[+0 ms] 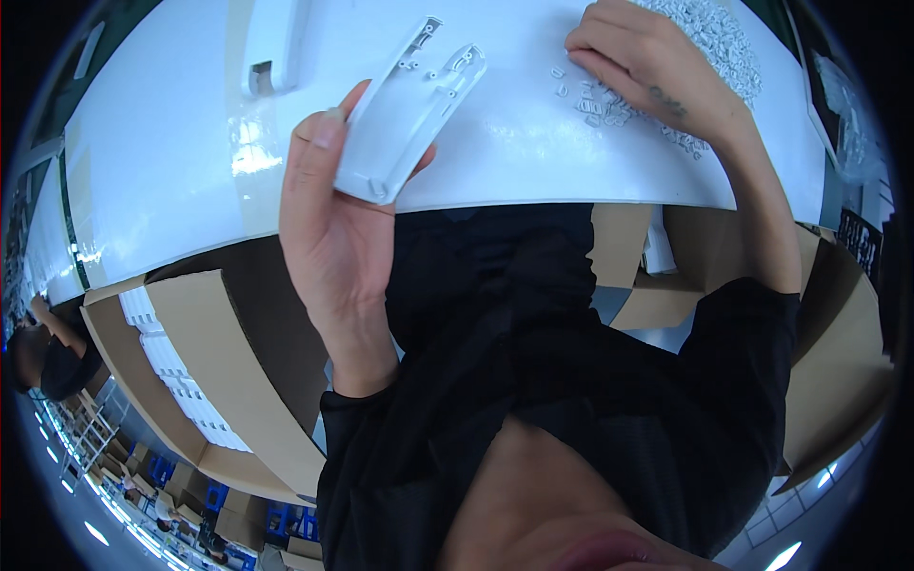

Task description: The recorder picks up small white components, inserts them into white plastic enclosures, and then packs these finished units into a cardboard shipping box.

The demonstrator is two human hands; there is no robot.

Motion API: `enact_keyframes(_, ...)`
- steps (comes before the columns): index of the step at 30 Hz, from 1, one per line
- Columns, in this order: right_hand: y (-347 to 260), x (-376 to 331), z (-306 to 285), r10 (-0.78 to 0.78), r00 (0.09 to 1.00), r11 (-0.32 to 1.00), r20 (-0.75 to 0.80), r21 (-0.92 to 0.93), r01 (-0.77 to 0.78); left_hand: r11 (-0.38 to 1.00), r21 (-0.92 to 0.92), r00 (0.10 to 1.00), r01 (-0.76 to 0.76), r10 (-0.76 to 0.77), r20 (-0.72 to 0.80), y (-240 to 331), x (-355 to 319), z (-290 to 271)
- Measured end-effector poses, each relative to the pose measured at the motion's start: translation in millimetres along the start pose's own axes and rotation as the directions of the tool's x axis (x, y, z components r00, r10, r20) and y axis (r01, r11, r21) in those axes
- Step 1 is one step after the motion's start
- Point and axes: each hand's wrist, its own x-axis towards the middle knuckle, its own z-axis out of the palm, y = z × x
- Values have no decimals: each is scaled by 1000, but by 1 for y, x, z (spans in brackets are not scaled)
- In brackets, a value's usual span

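My left hand (328, 219) holds two long white plastic housing pieces (409, 109) stacked together, their inner ribbed sides facing up, above the near edge of the white table (171, 143). Over at the table's right, the fingers of my right hand (633, 62) press down among several small white plastic parts (595, 100). A larger heap of the same small parts (724, 38) lies just beyond that hand. Whether the fingertips pinch one of the parts is hidden.
An open cardboard box (190, 371) packed with rows of white pieces stands at my lower left. More cardboard boxes (838, 352) sit to the right. A white object with a grey clip (271, 57) lies at the table's far side. Another person (48, 352) sits at far left.
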Motion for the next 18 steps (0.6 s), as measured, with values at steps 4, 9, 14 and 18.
enact_keyframes(4, -26, -16, -2, 162, 985, 979, 58, -137, -153, 1000, -26, 1000, -7, 8, 24, -1, -23, 16)
enact_keyframes(9, -37, -1, 18, 308, 941, 891, -140, 388, -234, 980, -106, 983, 169, -159, 92, -33, -8, 26)
enact_keyframes(14, -99, 22, -7, 666, 743, 195, 72, 944, -266, 988, 42, 970, 152, -157, 185, -44, 7, 50)
enact_keyframes(18, -97, 37, -3, 719, 695, 110, 5, 986, -122, 990, 34, 968, 134, -138, 207, -42, 13, 50)
